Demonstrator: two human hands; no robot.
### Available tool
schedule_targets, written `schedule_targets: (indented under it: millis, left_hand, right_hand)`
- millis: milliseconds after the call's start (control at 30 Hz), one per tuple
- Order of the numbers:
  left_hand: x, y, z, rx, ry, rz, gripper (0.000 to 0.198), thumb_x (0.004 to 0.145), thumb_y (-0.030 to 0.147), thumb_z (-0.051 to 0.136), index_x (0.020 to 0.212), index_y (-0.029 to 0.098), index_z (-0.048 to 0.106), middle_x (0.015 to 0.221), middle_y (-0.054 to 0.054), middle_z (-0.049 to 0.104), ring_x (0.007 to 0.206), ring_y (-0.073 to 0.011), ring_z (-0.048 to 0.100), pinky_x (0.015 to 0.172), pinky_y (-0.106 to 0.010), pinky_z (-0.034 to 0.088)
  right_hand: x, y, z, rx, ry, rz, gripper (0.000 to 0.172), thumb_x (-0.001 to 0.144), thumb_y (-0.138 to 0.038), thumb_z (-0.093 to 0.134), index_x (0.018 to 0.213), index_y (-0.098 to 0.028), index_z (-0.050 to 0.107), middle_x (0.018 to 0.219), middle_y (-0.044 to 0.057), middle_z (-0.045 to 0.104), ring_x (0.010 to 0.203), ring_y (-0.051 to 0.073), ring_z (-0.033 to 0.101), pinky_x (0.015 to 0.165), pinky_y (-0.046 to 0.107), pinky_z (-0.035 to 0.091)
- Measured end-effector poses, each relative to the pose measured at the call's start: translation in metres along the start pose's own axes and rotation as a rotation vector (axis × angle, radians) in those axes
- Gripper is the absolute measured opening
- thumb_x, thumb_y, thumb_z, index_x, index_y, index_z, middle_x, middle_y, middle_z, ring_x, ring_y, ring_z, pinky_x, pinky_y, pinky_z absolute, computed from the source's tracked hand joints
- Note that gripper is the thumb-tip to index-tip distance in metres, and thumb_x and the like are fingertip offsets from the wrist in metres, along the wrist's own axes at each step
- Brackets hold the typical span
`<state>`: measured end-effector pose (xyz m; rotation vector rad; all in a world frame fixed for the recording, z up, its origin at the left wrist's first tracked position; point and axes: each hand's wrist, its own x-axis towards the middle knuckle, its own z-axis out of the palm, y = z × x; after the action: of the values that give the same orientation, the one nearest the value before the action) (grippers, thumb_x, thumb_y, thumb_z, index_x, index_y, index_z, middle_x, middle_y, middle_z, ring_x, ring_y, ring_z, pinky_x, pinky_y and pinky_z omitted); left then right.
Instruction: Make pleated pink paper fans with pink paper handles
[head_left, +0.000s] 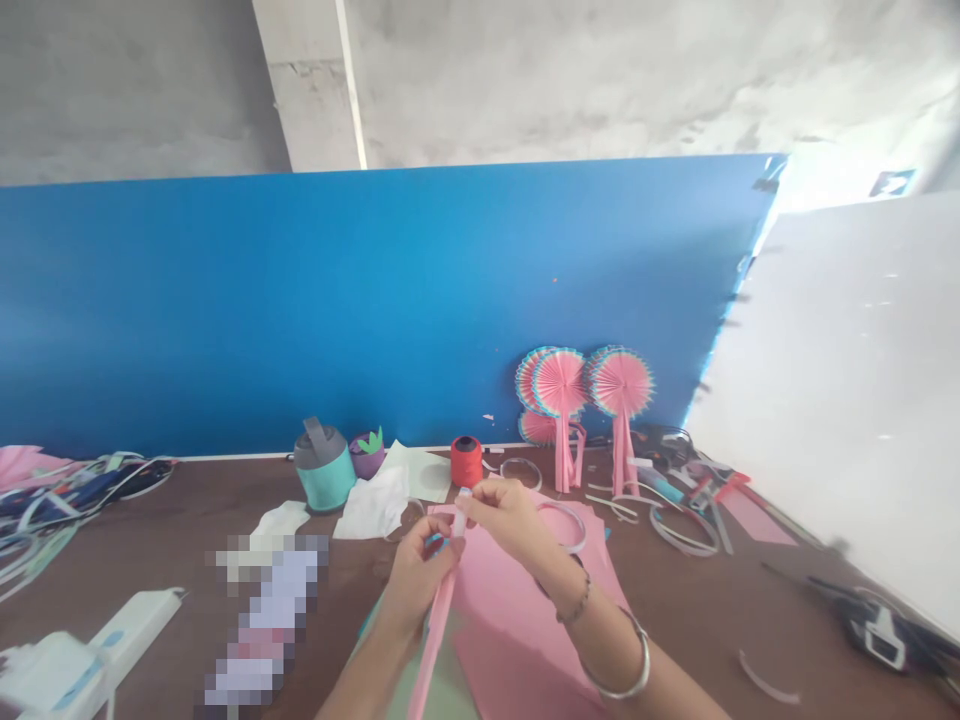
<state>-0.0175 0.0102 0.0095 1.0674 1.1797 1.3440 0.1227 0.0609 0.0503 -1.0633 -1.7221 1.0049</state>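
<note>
My left hand (418, 570) is closed on a long, narrow folded pink paper strip (437, 635) that hangs down toward the bottom edge. At the strip's upper end, my right hand (504, 512) pinches with thumb and fingers around a small whitish tip; I cannot make out whether that is tape or paper. Below both hands lie pink paper sheets (517, 620), with a pale green sheet (439, 680) partly under them. A ring of white strip (566, 528) rests on the pink sheets beside my right wrist.
Pink pleated paper fans (562, 385) stand against the blue partition (337, 300). Behind my hands are a red thread spool (466, 463), a teal cup (325, 475) and white tissue (373, 505). A power strip (135, 630) lies left; cables and a black device (881, 630) lie right.
</note>
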Motion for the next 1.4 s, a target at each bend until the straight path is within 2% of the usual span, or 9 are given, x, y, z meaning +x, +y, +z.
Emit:
schedule_targets:
  millis: [67,233,433,633,833,1033,1133,1267,1400]
  left_hand:
    - [0.001,-0.002,-0.001,-0.017,0.0,-0.026,0.021,0.061,0.03,0.07,0.069,0.019,0.054,0.076,0.001,0.063,0.061,-0.012,0.053,0.057,-0.022,0.037]
    - [-0.001,-0.001,0.001,-0.067,0.016,-0.011,0.017,0.062,0.028,0.069,0.07,0.018,0.057,0.098,-0.002,0.063,0.079,-0.0155,0.057,0.068,-0.024,0.039]
    - [-0.004,0.006,0.003,-0.015,-0.019,0.044,0.024,0.063,0.025,0.071,0.06,0.018,0.048,0.084,0.001,0.063,0.075,-0.0136,0.054,0.066,-0.022,0.038]
    - [0.003,0.007,-0.005,-0.149,-0.092,-0.028,0.016,0.061,0.03,0.07,0.063,0.017,0.059,0.085,-0.003,0.068,0.068,-0.0153,0.058,0.063,-0.026,0.043]
    - [0.0,0.011,-0.012,-0.31,-0.038,0.036,0.033,0.074,0.039,0.057,0.095,0.016,0.07,0.106,-0.01,0.068,0.101,-0.0263,0.06,0.086,-0.036,0.047]
    - [-0.003,-0.006,-0.022,-0.004,0.025,0.376,0.051,0.076,0.043,0.059,0.123,0.023,0.056,0.125,-0.01,0.057,0.12,-0.0304,0.048,0.095,-0.042,0.044]
    - [-0.003,-0.014,-0.026,0.196,0.031,0.575,0.045,0.083,0.041,0.05,0.125,0.024,0.053,0.132,-0.011,0.049,0.125,-0.0314,0.043,0.099,-0.047,0.041]
    - [-0.004,-0.019,-0.025,0.456,0.049,0.854,0.041,0.087,0.038,0.043,0.125,0.025,0.05,0.126,-0.013,0.052,0.119,-0.0319,0.047,0.098,-0.054,0.04]
    - [-0.007,-0.016,-0.018,0.671,-0.003,0.91,0.048,0.08,0.03,0.057,0.126,0.025,0.047,0.127,-0.014,0.051,0.121,-0.0319,0.046,0.098,-0.054,0.04]
  right_hand:
    - [0.0,0.001,0.0,0.006,0.0,-0.001,0.031,0.074,-0.036,0.057,0.05,-0.017,0.051,0.05,-0.003,0.047,0.05,0.009,0.039,0.048,0.022,0.029]
    - [0.003,0.003,-0.001,0.075,-0.02,0.011,0.033,0.074,-0.038,0.058,0.049,-0.017,0.052,0.049,-0.002,0.05,0.05,0.01,0.042,0.05,0.023,0.032]
    - [0.001,0.001,0.003,0.052,-0.033,0.069,0.031,0.073,-0.036,0.059,0.048,-0.017,0.051,0.05,-0.001,0.053,0.05,0.01,0.044,0.049,0.022,0.033]
    - [0.003,0.002,-0.001,0.2,-0.031,0.088,0.031,0.071,-0.039,0.061,0.05,-0.017,0.055,0.051,-0.001,0.054,0.052,0.011,0.045,0.053,0.024,0.036]
    - [0.006,0.003,-0.007,0.383,0.138,0.157,0.034,0.07,-0.044,0.064,0.05,-0.017,0.057,0.053,0.001,0.055,0.051,0.01,0.041,0.053,0.024,0.034]
    - [0.008,0.008,-0.01,0.361,0.254,0.189,0.035,0.07,-0.043,0.063,0.047,-0.018,0.055,0.053,0.002,0.057,0.05,0.011,0.043,0.051,0.025,0.031]
    - [0.009,0.01,-0.011,0.344,0.295,0.173,0.034,0.07,-0.044,0.063,0.049,-0.018,0.056,0.053,0.002,0.059,0.049,0.01,0.042,0.049,0.025,0.03]
    - [0.011,0.009,-0.012,0.333,0.33,0.167,0.031,0.068,-0.041,0.064,0.049,-0.018,0.055,0.05,0.001,0.057,0.047,0.01,0.042,0.05,0.025,0.032]
    - [0.01,0.009,-0.012,0.298,0.311,0.157,0.031,0.068,-0.037,0.061,0.044,-0.019,0.051,0.047,0.0,0.055,0.047,0.011,0.043,0.05,0.025,0.034]
